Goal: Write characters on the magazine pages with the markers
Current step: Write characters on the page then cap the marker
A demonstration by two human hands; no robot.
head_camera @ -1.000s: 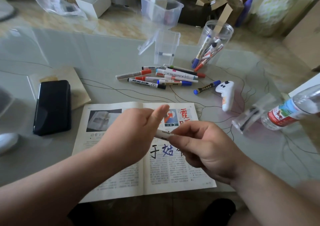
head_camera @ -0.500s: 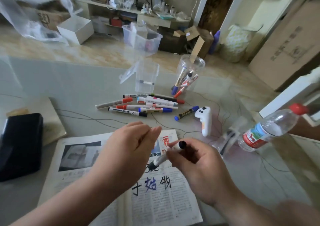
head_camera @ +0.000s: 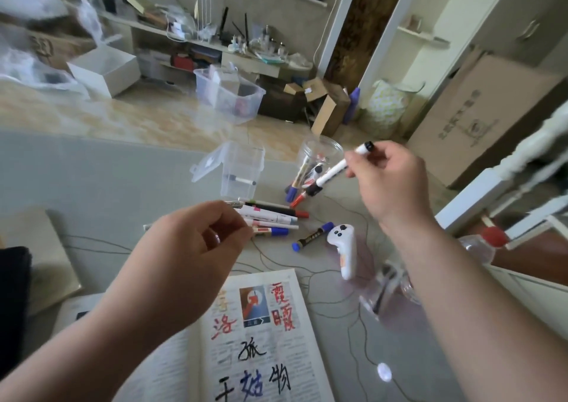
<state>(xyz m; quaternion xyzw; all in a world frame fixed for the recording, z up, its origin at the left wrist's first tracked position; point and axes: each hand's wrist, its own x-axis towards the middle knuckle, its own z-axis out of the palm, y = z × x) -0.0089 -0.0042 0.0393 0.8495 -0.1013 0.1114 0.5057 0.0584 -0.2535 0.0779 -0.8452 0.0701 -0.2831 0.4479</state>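
Marker point(head_camera: 333, 171) pinched in our right hand point(head_camera: 390, 183) above jar point(head_camera: 319, 152) | left hand point(head_camera: 190, 254) curled over loose markers point(head_camera: 276, 214), grip unclear | magazine point(head_camera: 270, 340) open on worktop point(head_camera: 107, 180) | we judge: swapping pens, next pick 1

Soft daylight, blurred wide-angle edges

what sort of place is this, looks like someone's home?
Most likely a lived-in room at home, not an office: a cluttered wall shelf, cardboard boxes and a clear storage bin on the tiled floor, and a table strewn with markers.
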